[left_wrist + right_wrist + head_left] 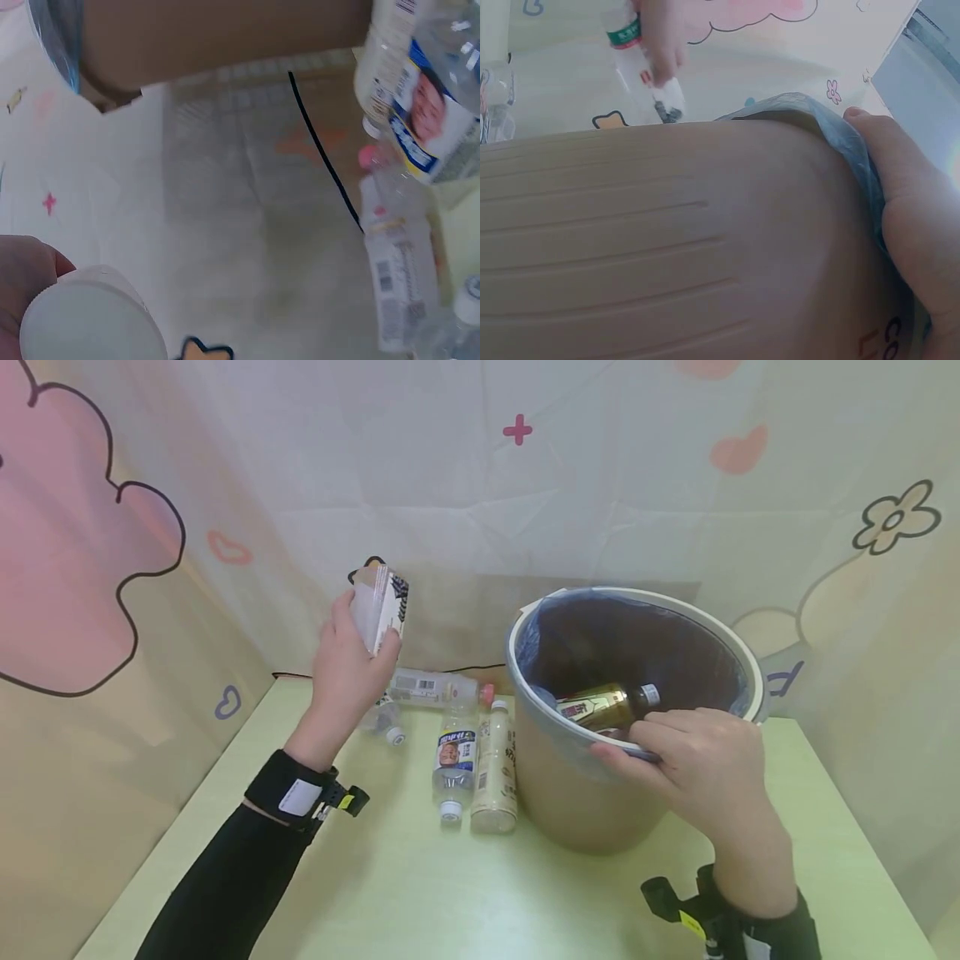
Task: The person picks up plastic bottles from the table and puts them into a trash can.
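My left hand (348, 660) grips a whitish container (381, 606) with black print, raised above the table left of the bin. In the left wrist view its round pale end (94, 322) faces the camera; the right wrist view shows a green and red band on the container (622, 34). My right hand (697, 760) grips the near right rim of a beige bin (600, 810), fingers curled over the edge. A bluish plastic liner (862, 172) folds over that rim beneath the hand. Inside the bin lies a golden-brown bottle (600, 706) with a white cap.
Left of the bin lie a clear bottle (453, 785) with a blue label and a cream-coloured bottle (493, 777). Behind them is a clear bottle (423, 687) with a pinkish-red cap, beside a white-capped clear bottle (386, 718). A patterned curtain (450, 460) hangs behind the table.
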`<state>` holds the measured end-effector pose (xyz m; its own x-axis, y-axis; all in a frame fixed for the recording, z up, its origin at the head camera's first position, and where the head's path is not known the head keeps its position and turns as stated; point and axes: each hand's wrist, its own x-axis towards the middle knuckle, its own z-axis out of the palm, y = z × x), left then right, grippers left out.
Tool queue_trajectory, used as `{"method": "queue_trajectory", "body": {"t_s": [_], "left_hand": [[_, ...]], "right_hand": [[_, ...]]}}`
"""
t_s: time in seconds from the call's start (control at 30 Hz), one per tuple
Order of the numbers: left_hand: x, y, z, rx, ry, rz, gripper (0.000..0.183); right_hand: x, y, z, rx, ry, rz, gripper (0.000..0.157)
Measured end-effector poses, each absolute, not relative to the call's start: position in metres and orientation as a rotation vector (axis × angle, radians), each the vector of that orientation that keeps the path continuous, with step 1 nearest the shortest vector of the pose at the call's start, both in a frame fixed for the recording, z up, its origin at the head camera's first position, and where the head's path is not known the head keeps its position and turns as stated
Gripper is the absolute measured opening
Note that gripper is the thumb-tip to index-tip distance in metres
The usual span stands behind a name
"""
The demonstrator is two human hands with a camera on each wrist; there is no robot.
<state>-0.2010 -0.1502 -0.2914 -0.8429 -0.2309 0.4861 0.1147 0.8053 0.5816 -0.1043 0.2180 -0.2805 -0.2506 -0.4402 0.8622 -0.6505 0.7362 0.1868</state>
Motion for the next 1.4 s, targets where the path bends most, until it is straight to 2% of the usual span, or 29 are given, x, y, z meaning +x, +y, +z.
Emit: {"method": "queue_trajectory", "body": {"t_s": [0.53, 1.1, 1.4], "left_hand": [[-0.199, -0.068, -0.229, -0.237, -2.411, -0.806, 0.072], [-0.185, 0.009, -0.212, -0.703, -2.319, -0.676, 0.070], [-0.185, 0.024, -0.203, -0.774, -2.346, -0.493, 0.066]], "right_hand": [[-0.105, 0.218, -0.280, 0.845, -1.894, 0.257, 0.053], [-0.105, 0.218, -0.278, 0.850, -1.897, 0.255, 0.053], [-0.106, 0.218, -0.279, 0.856, -1.895, 0.256, 0.052]]}}
